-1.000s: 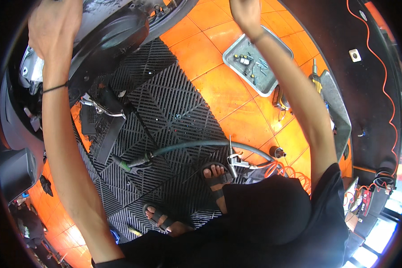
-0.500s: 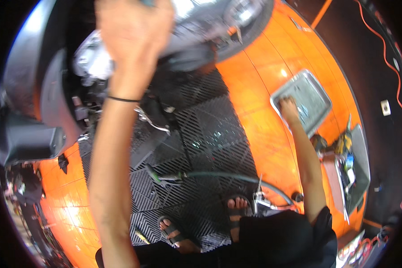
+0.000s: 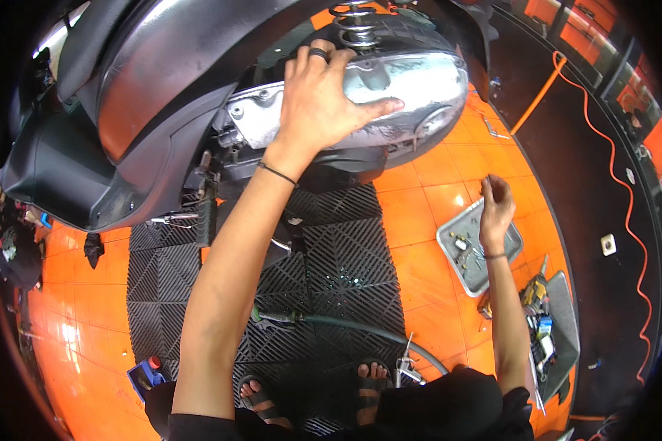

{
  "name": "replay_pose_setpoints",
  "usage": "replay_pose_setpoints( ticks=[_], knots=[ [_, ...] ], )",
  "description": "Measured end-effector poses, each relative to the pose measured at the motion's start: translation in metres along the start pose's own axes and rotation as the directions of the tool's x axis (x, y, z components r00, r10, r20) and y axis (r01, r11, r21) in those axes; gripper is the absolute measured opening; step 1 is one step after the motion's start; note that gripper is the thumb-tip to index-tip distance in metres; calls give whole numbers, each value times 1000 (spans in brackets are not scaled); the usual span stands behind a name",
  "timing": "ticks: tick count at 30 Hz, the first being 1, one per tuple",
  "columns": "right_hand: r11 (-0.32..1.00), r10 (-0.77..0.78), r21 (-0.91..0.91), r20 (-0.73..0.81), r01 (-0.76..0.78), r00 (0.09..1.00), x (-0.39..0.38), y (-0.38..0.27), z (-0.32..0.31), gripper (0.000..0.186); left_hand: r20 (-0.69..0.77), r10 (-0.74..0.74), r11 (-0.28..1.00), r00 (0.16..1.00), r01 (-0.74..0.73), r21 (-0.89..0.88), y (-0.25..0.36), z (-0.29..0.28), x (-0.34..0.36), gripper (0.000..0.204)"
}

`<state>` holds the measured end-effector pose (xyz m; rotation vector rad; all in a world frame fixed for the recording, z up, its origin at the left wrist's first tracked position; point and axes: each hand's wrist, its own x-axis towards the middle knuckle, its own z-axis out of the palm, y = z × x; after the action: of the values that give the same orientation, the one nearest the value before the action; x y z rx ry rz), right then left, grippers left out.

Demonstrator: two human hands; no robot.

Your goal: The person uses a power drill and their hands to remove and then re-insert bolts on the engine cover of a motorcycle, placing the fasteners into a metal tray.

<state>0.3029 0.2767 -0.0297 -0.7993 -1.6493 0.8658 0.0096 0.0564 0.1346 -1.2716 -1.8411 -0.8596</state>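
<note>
Lying left-to-right, silver engine cover (image 3: 418, 79) is sitting ahead-left of right hand (image 3: 498, 209), which is hovering over the far edge of grey tray (image 3: 477, 282), fingers curling; can't tell if it's gripping anything. Left hand (image 3: 318, 109) is nearer, resting spread open on the cover.

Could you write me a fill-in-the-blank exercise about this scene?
The left hand rests on a metal cover and wears a black ____ on one finger.
The right hand is near a tray whose colour is ____.
The floor tiles are coloured ____.
Near the metal cover is a coiled metal ____.

Missing words: ring; grey; orange; spring.
</note>
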Motion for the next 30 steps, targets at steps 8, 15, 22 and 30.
replay_pose_setpoints(
  ticks=[8,15,22,30],
  knots=[
    [928,234,-308,37,-212,971,-25,85,-56,22,-42,50,991,998,-44,127,-9,4,2,82],
    [778,396,-557,77,-290,915,-98,160,-37,46,-91,84,995,992,-78,70,-14,1,0,84],
    [952,306,-24,-31,-307,952,-62,74,-15,28,-16,-13,996,1000,12,-84,-8,1,0,90],
    [927,-373,162,328,337,868,30,-228,70,19,-1,-48,997,999,48,-67,-11,-5,1,89]
  ],
)
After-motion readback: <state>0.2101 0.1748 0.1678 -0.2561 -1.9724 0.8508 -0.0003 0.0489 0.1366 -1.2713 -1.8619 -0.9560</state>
